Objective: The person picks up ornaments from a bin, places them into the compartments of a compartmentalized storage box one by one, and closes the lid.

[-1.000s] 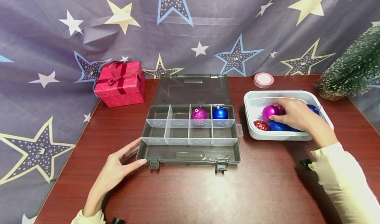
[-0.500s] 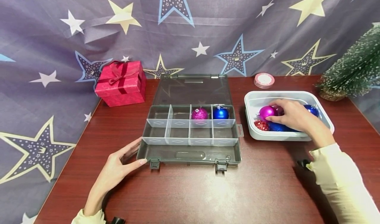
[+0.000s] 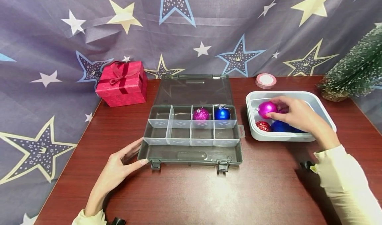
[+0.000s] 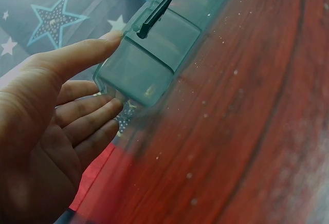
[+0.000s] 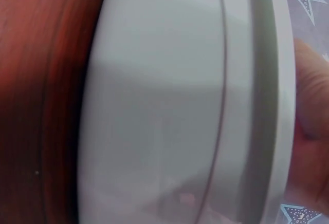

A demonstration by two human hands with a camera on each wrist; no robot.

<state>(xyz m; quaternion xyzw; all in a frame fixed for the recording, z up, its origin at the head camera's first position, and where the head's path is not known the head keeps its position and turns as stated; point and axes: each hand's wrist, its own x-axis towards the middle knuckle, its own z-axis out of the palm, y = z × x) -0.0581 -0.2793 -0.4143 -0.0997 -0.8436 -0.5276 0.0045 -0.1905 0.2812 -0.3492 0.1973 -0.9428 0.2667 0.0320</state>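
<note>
My right hand (image 3: pixel 301 115) pinches a shiny magenta bauble (image 3: pixel 266 109) between thumb and fingers, inside the white tub (image 3: pixel 282 137). Around it in the tub lie a red glittery bauble (image 3: pixel 263 126) and blue baubles (image 3: pixel 280 126), partly covered by the hand. Only the tub's outer wall and a bit of the hand appear in the right wrist view. My left hand (image 3: pixel 114 168) touches the front left corner of a clear grey divider box (image 4: pixel 139 70), its fingers fairly straight. In the box's back row sit a glittery pink bauble (image 3: pixel 201 114) and a blue bauble (image 3: pixel 222 113).
The box's lid (image 3: pixel 194 90) lies folded back behind it. A red gift box (image 3: pixel 121 84) stands back left, a roll of pink ribbon (image 3: pixel 265 81) behind the tub, and a small frosted tree (image 3: pixel 355 66) at the right. A starry cloth (image 3: pixel 191 36) hangs behind the table.
My right hand has shifted the magenta bauble slightly left and up within the tub. The left hand and the divider box stay in place.
</note>
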